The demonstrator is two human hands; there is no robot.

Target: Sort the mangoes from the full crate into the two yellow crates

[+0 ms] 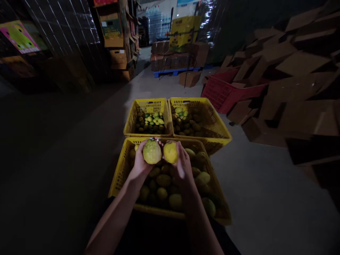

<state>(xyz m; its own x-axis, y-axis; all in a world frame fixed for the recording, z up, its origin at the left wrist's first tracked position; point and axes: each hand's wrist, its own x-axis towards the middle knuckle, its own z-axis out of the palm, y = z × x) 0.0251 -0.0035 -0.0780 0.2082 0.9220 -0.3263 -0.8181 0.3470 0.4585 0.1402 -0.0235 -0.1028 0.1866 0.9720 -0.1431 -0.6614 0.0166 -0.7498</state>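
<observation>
My left hand [141,157] is closed around a large, bumpy yellow-green citrus fruit [152,152]. Beside it, my right hand [183,159] grips a smaller, smoother yellow citrus fruit [170,153] from its right side. Both fruits are held up close together over the near yellow crate [119,170]. Inside that crate lie many yellow and green fruits [164,180], dim in the shadow. Fingertips show behind and between the two held fruits.
Two more yellow crates, a left one [130,118] and a right one [212,120], hold smaller green and yellow fruits. A red crate [219,90] stands by heaped flattened cardboard [305,85]. Farther back, boxes [183,33] rest on a blue pallet [174,72].
</observation>
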